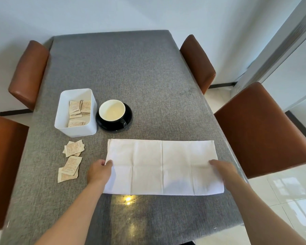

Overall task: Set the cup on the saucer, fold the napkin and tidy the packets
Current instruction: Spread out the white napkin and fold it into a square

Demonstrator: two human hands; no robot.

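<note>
Currently, your status:
napkin (pixel 163 167): one, flat, near table edge
left hand (pixel 99 171): fingers curled, pinching left edge
right hand (pixel 223 169): gripping right edge
cup (pixel 112 112): one, on saucer (pixel 127 121)
loose packets (pixel 71 160): count unclear; more in bin (pixel 74 128)

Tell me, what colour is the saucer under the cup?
Black, glossy. The saucer shows best in the head view, under the cup.

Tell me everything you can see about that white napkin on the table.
The napkin is a white rectangle, paper or thin cloth by its look, lying flat on the grey table with its long side across. Faint crease lines cross it. The left hand holds its left edge, the right hand rests on its right edge. It touches neither cup nor packets.
</note>
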